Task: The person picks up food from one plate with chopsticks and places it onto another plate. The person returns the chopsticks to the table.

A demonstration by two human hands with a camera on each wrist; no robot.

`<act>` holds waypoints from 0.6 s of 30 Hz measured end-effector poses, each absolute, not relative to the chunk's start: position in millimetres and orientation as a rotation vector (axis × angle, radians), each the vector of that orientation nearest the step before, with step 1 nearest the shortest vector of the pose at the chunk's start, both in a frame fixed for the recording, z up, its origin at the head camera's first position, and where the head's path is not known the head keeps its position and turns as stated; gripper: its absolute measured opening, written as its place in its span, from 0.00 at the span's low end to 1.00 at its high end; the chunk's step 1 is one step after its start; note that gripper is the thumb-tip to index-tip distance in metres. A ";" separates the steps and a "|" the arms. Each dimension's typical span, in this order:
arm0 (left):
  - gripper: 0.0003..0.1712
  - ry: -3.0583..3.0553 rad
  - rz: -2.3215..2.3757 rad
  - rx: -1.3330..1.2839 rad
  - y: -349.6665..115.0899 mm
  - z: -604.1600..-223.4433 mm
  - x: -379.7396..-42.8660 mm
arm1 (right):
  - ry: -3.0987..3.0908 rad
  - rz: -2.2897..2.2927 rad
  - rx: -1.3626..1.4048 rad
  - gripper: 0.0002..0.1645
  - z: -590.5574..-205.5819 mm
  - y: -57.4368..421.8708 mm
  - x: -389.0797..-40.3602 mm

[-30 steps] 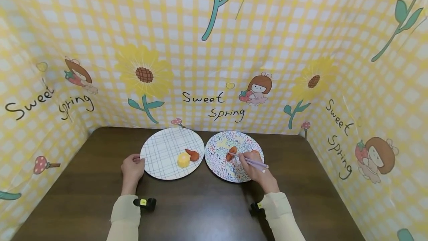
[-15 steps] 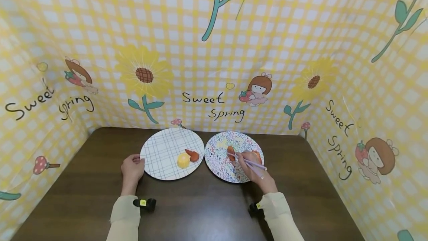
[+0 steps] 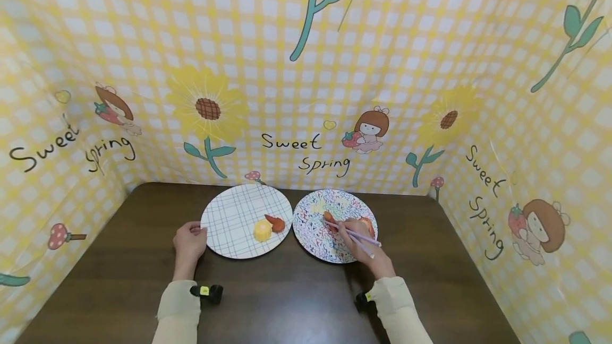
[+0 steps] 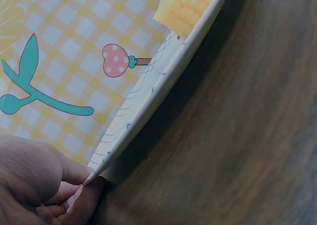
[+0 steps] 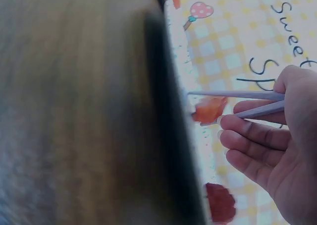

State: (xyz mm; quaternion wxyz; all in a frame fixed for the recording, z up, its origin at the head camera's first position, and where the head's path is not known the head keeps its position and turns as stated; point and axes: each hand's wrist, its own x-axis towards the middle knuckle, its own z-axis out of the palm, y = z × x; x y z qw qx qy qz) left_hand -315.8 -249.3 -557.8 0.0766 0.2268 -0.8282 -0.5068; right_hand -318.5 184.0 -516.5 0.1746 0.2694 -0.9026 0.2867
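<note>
My left hand (image 3: 189,240) pinches the left rim of the white plate with blue grid lines (image 3: 229,222); the left wrist view shows thumb and fingers on its edge. On that plate lie a yellow corn piece (image 3: 262,231) and a reddish-brown piece (image 3: 275,223) with a pointed end. My right hand (image 3: 360,248) holds a pair of lilac chopsticks (image 5: 242,94) over the speckled plate (image 3: 311,243). Their tips are at a brownish-orange food piece (image 3: 329,217), which partly overlaps the chopsticks' far ends in the right wrist view. Another reddish piece (image 3: 366,223) shows behind the right hand.
Both plates stand side by side near the back of the dark wooden table (image 3: 277,296). Yellow checked cloth (image 3: 296,94) encloses the table at the back and both sides. A dark red round piece (image 5: 220,203) lies low in the right wrist view.
My right hand has shifted slightly toward me, with the chopsticks turning. The brownish-orange piece has turned, its top now leaning left. My left hand stays on the rim.
</note>
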 end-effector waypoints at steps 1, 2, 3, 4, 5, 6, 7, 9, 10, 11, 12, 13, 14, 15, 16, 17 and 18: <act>0.23 -2.486 -1.518 0.681 -249.4 -558.4 -315.5 | -2.549 0.811 0.785 0.22 -516.8 183.8 -317.5; 0.24 -2.487 -1.520 0.683 -249.5 -558.9 -315.6 | -2.538 0.828 0.801 0.22 -516.9 183.9 -316.8; 0.24 -2.485 -1.520 0.685 -249.3 -558.9 -315.7 | -2.524 0.838 0.819 0.21 -515.9 183.4 -315.8; 0.24 -2.483 -1.520 0.684 -249.2 -559.1 -315.9 | -2.510 0.833 0.830 0.21 -514.6 183.1 -314.9; 0.24 -2.481 -1.518 0.681 -248.9 -558.9 -316.2 | -2.492 0.827 0.842 0.20 -514.1 183.1 -314.8; 0.24 -2.479 -1.519 0.681 -248.5 -558.4 -316.4 | -2.478 0.812 0.850 0.20 -513.5 183.0 -314.9; 0.24 -2.474 -1.523 0.681 -248.3 -558.2 -316.6 | -2.466 0.800 0.858 0.19 -513.0 183.0 -315.2; 0.24 -2.465 -1.523 0.683 -248.1 -558.4 -316.8 | -2.459 0.797 0.859 0.17 -513.0 183.0 -316.2; 0.23 -2.464 -1.523 0.684 -248.0 -558.6 -316.5 | -2.465 0.802 0.852 0.16 -513.2 183.1 -316.4; 0.23 -2.463 -1.522 0.685 -247.8 -558.5 -316.1 | -2.473 0.811 0.849 0.15 -514.1 183.5 -317.0; 0.23 -2.463 -1.521 0.687 -247.7 -558.6 -315.5 | -2.479 0.824 0.842 0.13 -514.6 183.7 -316.8; 0.23 -2.465 -1.517 0.688 -247.7 -558.6 -315.0 | -2.487 0.831 0.831 0.12 -515.4 183.6 -316.5; 0.23 -2.468 -1.514 0.687 -247.8 -558.6 -314.6 | -2.494 0.835 0.817 0.11 -516.2 183.7 -316.0; 0.23 -2.471 -1.510 0.683 -247.8 -558.2 -314.3 | -2.497 0.838 0.809 0.10 -516.5 183.7 -315.3; 0.23 -2.475 -1.507 0.678 -247.7 -557.8 -314.2 | -2.503 0.841 0.797 0.09 -516.8 183.7 -314.7; 0.23 -2.478 -1.503 0.673 -247.7 -557.3 -314.3 | -2.508 0.843 0.785 0.09 -516.9 183.6 -314.3; 0.23 -2.479 -1.500 0.667 -247.5 -556.8 -314.5 | -2.510 0.844 0.770 0.08 -515.8 182.9 -312.9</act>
